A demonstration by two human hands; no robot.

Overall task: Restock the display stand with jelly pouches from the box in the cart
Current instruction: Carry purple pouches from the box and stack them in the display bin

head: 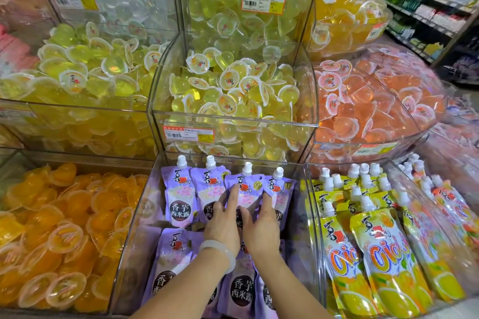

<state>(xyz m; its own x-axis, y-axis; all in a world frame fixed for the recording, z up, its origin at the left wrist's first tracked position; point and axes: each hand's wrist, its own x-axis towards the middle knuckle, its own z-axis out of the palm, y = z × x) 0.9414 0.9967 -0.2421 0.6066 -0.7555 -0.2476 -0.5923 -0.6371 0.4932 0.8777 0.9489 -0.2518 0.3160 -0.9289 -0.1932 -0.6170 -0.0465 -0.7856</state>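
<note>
Purple pouches stand upright in a clear bin. Left hand and right hand, fingers extended toward 12 o'clock, press flat on one pouch, gripping nothing.

Two bare forearms — no sleeves, pale translucent bangle on left wrist

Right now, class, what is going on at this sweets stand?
A person is stocking purple jelly pouches in a clear bin. Both hands rest on one upright pouch in the back row: the left hand and the right hand press on it with fingers spread. More purple pouches lie in front. Yellow pouches fill the next bin.
</note>
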